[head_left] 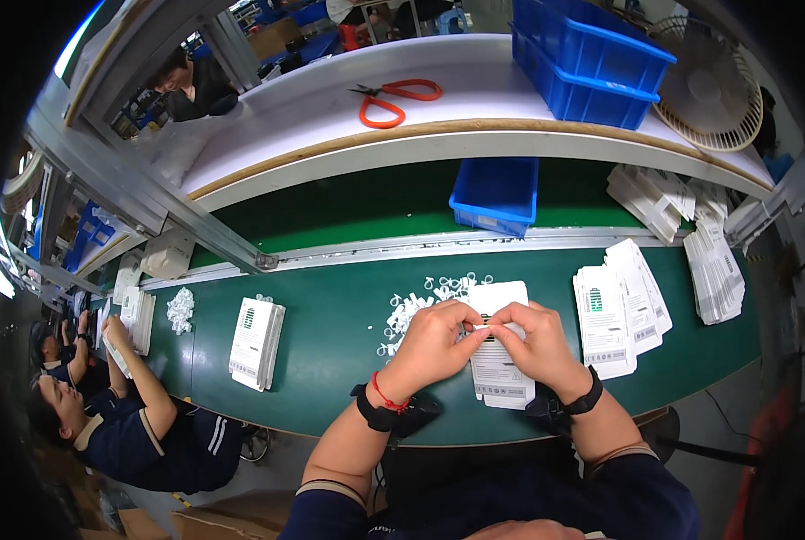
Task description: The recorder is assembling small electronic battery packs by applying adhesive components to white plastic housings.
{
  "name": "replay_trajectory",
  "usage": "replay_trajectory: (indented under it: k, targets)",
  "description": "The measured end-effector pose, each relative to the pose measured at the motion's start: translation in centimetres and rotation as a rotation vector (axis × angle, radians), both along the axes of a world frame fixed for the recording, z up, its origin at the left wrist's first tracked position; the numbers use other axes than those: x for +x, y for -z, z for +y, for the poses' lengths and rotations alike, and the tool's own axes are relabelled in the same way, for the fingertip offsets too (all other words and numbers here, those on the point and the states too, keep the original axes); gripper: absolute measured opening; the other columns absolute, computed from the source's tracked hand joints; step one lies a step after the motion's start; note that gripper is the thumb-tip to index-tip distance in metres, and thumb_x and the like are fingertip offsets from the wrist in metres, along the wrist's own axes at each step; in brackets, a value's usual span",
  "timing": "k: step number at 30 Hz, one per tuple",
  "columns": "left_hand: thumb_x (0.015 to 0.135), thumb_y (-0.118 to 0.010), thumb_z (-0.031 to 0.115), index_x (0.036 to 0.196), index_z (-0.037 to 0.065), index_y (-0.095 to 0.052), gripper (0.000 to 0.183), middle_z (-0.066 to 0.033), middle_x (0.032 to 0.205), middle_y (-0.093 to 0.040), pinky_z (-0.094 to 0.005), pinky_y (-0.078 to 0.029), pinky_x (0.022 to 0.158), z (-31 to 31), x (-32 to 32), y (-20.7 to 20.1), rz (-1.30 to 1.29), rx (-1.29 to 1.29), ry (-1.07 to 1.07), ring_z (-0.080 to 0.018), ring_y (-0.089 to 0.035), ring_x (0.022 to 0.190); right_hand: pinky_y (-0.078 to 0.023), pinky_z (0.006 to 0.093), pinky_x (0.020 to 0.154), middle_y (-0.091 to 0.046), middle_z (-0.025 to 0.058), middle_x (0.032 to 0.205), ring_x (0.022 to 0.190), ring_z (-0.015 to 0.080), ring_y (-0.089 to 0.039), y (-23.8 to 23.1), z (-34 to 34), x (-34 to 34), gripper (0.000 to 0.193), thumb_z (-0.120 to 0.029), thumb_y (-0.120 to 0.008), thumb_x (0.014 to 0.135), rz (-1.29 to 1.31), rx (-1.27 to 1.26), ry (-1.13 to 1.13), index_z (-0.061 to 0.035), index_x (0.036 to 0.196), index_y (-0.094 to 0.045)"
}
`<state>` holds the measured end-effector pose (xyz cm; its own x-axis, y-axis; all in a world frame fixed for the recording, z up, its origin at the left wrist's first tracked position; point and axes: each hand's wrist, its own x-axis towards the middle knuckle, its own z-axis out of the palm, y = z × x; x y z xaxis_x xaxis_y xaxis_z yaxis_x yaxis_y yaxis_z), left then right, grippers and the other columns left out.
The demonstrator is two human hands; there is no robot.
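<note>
My left hand (432, 338) and my right hand (539, 340) meet fingertip to fingertip over a flat white printed box (503, 385) on the green table. Between their pinched thumbs and forefingers is a small white plastic piece (481, 328), mostly hidden by the fingers. The box lies beneath both hands, another seemingly under it. Just left of it, partly behind my left hand, spreads a loose pile of small white plastic pieces (408, 315), some with ring-shaped ends.
Stacked white boxes (605, 333) lie to the right, with another stack (256, 346) to the left. A blue bin (495, 196) stands under the shelf (330, 148), which bears orange-handled scissors (393, 101) and nested blue crates (591, 67). At left, a co-worker (141, 423) holds a white item.
</note>
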<state>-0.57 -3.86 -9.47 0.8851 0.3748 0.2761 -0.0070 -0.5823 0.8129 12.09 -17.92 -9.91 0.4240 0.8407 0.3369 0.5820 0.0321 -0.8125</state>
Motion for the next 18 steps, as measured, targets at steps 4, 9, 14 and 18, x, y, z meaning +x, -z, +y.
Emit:
replay_trajectory:
  k: [4, 9, 14, 18]
  targets:
    - [0.079, -0.071, 0.008, 0.083, 0.001, -0.067, 0.009, -0.0005, 0.062, -0.054, -0.0235, -0.034, 0.047, -0.1, -0.2, 0.5, 0.012, -0.102, -0.032, -0.0046, -0.042, 0.05, -0.049, 0.0395, 0.081, -0.064, 0.0228, 0.102, 0.092, 0.0402, -0.062, 0.0, -0.1, 0.0, 0.039, -0.003, -0.057, 0.086, 0.09, 0.046, -0.104, -0.0011, 0.124, -0.05]
    - [0.079, -0.069, 0.005, 0.081, -0.003, -0.067, 0.009, 0.0012, 0.065, -0.057, -0.021, -0.031, 0.046, -0.3, -0.4, 1.0, 0.0, -0.257, -0.137, -0.0007, -0.04, 0.05, -0.043, 0.031, 0.094, -0.055, 0.0187, 0.125, 0.113, 0.0254, -0.057, -0.4, -0.5, -1.3, 0.066, 0.004, -0.058, 0.085, 0.304, 0.03, -0.118, 0.0023, 0.143, -0.027]
    - [0.078, -0.069, 0.005, 0.077, -0.002, -0.066, 0.008, 0.0017, 0.062, -0.057, -0.0198, -0.031, 0.046, -0.6, -0.3, 0.9, -0.063, -0.176, -0.2, -0.0008, -0.04, 0.05, -0.05, 0.0264, 0.083, -0.064, 0.0089, 0.107, 0.097, 0.0118, -0.061, 2.0, -0.4, -1.0, 0.038, 0.003, -0.062, 0.087, 0.613, -0.125, -0.184, 0.0059, 0.123, -0.052]
    - [0.076, -0.068, 0.008, 0.076, -0.003, -0.066, 0.011, -0.007, 0.066, -0.061, -0.0247, -0.036, 0.044, -0.5, 0.0, 1.0, -0.05, -0.207, -0.215, -0.0073, -0.045, 0.045, -0.053, 0.0264, 0.077, -0.066, 0.006, 0.096, 0.087, 0.0115, -0.063, 1.5, -0.2, -1.4, 0.025, 0.003, -0.063, 0.086, 0.647, -0.033, -0.165, 0.0063, 0.11, -0.06]
